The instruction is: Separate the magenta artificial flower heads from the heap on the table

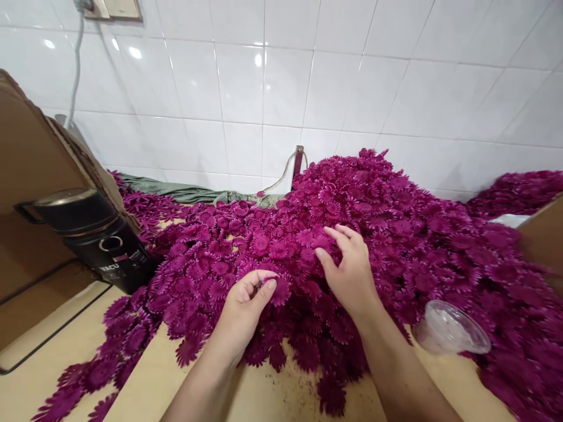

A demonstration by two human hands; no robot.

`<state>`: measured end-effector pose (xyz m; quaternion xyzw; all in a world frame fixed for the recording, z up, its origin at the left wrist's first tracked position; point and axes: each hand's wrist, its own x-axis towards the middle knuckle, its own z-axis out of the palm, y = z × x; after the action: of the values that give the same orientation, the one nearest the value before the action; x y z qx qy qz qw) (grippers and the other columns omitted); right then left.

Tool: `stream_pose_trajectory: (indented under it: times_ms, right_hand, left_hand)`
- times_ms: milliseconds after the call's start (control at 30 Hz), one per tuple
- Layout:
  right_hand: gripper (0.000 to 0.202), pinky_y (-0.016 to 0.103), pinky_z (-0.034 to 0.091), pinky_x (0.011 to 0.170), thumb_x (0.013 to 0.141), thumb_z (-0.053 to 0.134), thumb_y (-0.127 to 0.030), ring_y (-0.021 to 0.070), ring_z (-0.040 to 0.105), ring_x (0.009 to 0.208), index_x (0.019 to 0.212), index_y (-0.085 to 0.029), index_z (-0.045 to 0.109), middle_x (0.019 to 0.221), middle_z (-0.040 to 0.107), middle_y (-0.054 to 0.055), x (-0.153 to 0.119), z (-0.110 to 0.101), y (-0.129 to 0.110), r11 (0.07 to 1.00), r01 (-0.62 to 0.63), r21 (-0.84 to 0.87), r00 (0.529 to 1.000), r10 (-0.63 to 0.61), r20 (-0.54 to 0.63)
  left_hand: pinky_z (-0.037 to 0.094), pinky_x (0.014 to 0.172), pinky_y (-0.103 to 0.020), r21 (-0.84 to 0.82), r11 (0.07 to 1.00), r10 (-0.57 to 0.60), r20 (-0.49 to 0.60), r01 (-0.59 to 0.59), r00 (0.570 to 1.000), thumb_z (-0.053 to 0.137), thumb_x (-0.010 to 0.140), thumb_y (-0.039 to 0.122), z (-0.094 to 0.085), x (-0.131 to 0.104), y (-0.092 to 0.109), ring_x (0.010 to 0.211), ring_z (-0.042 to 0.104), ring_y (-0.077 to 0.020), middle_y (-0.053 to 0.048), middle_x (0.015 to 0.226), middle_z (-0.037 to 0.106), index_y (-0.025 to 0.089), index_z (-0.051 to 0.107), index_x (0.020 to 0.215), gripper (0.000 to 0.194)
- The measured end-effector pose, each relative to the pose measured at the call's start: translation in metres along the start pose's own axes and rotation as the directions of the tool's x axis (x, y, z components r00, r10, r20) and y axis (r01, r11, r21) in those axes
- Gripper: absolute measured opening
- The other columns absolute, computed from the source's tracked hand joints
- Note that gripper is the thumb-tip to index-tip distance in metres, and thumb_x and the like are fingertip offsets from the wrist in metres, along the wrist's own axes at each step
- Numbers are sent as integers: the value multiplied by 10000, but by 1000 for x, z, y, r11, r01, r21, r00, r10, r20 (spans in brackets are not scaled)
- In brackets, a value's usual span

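Note:
My left hand (248, 302) is closed in a pinch, thumb against forefinger, on a purple artificial flower (282, 289). The petals fan out to the right of the fingertips. My right hand (349, 269) is held over the heap of purple flowers (352, 193), thumb and fingers apart. Flower heads lie right by its fingertips; whether it touches one I cannot tell. The flowers are flat, with many narrow petals and round centres. They spread under and around both hands, and some hang toward the near side.
A black vacuum bottle (101, 240) stands at the left beside a cardboard box (39, 176). A clear plastic tub (451, 328) with whitish contents sits among flowers at the right. Green cloth (176, 189) runs along the white tiled wall (237, 88). Another box (545, 234) is at the right edge.

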<state>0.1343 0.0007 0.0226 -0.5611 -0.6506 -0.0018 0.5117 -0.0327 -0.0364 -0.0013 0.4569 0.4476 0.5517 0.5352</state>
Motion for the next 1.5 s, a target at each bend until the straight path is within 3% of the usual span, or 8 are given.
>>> stream_pose_trajectory:
  times_ms: [300,433,667,833,967,1100,1367,1500]
  right_hand:
    - [23,256,433,609,731,535,-178,128,532,633,742,-192,549,690,581,-5,-43,8,-45,876,-309,370,829,58,556]
    - [92,239,401,555,746,480,-194,117,491,572,657,-193,503,597,524,-25,-32,11,-29,875,-294,384,884,97,457]
    - [125,375,447,690,707,480,-224,203,540,722,805,-168,535,780,571,74,4,2,22,972,-200,126,971,213,-103]
    - [191,439,372,878,777,497,-302,244,493,974,884,-167,581,979,585,117,-16,-2,-11,998,10,57,997,-14,78]
    - [156,319,444,706,745,564,-295,173,534,768,858,-187,569,828,589,46,-40,2,-44,955,-135,263,892,1,452]
    - [19,245,413,595,715,547,-181,120,493,625,728,-184,534,678,533,-15,-46,11,-48,901,-285,327,823,55,565]
    - [117,247,373,525,752,470,-258,121,473,522,655,-194,486,546,480,-35,-16,8,-6,879,-336,338,936,273,220]
    - [91,268,424,584,667,542,-249,128,530,559,719,-194,490,598,514,-31,-1,1,10,759,-445,475,891,428,151]
  left_hand:
    - [305,514,-200,13,1000,-14,-16,14,1000,592,648,517,7,4,-8,522,319,-85,67,524,341,184,375,525,417]
    - [292,499,-193,5,1000,4,7,-5,1000,611,653,496,4,1,-7,508,305,-78,70,521,345,179,408,541,393]
    - [368,616,-207,-69,997,39,-26,-40,999,640,646,446,-7,2,-8,620,449,-106,28,640,541,173,587,684,281]
    - [376,649,-218,21,999,45,-36,-44,998,656,624,393,2,3,-6,663,470,-121,19,671,554,172,589,624,232]
    - [327,516,-198,-24,1000,-5,-62,3,998,661,601,449,5,4,-8,509,355,-84,65,511,397,174,462,509,352]
    - [316,502,-202,-44,999,-33,-31,32,999,617,608,551,4,5,-11,492,337,-80,69,493,354,174,424,496,438]
    - [340,555,-197,-62,993,94,-51,-97,994,641,630,497,-7,1,-11,560,390,-88,47,562,459,164,492,551,373]
    - [374,571,-205,-61,996,56,-77,-61,995,654,640,430,-10,3,-8,562,445,-92,43,575,511,168,541,623,286]
